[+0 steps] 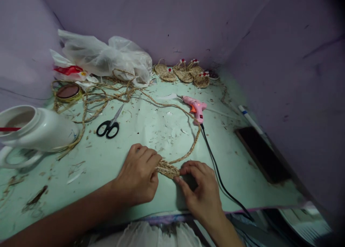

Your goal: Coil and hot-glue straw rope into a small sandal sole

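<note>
A woven straw piece is at the near side of the table, its long axis sideways, right end angled slightly toward the front edge. The left hand curls its fingers round the left end; the right hand pinches the right tip.

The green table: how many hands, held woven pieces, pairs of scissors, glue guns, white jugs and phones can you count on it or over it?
Hands: 2, the left hand and the right hand
Woven piece, held: 1
Scissors: 1 pair
Pink glue gun: 1
White jug: 1
Dark phone: 1
Total: 7
</note>
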A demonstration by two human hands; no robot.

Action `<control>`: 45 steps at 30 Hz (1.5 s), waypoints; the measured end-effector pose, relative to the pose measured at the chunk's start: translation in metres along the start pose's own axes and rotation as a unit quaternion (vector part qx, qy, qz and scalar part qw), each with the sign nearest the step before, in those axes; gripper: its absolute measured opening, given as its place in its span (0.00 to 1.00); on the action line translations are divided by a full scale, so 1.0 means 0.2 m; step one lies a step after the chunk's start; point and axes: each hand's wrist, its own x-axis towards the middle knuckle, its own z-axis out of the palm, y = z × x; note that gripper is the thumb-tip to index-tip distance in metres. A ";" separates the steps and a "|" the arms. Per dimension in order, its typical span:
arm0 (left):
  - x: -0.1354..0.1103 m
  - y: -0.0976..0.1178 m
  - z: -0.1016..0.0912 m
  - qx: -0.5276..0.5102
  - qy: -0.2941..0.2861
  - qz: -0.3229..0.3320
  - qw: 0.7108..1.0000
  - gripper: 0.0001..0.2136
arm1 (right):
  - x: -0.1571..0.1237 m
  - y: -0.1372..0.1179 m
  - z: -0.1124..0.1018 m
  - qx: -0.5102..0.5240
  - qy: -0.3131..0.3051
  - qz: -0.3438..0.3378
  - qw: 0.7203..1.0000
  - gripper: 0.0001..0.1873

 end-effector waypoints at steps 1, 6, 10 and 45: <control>0.01 -0.02 -0.01 -0.018 -0.007 0.007 1.000 0.11 | 0.00 -0.01 0.00 0.021 0.001 0.004 1.000 0.03; 0.04 -0.10 -0.05 -0.136 -0.008 0.055 0.989 0.14 | -0.02 -0.06 -0.01 0.174 0.013 0.086 0.981 0.03; 0.07 -0.12 -0.09 -0.233 0.008 -0.010 0.972 0.13 | 0.07 -0.13 -0.05 0.344 -0.022 0.160 0.925 0.04; 0.03 -0.25 -0.08 0.039 0.189 0.135 0.972 0.15 | 0.44 0.05 -0.23 0.122 0.049 0.133 0.982 0.09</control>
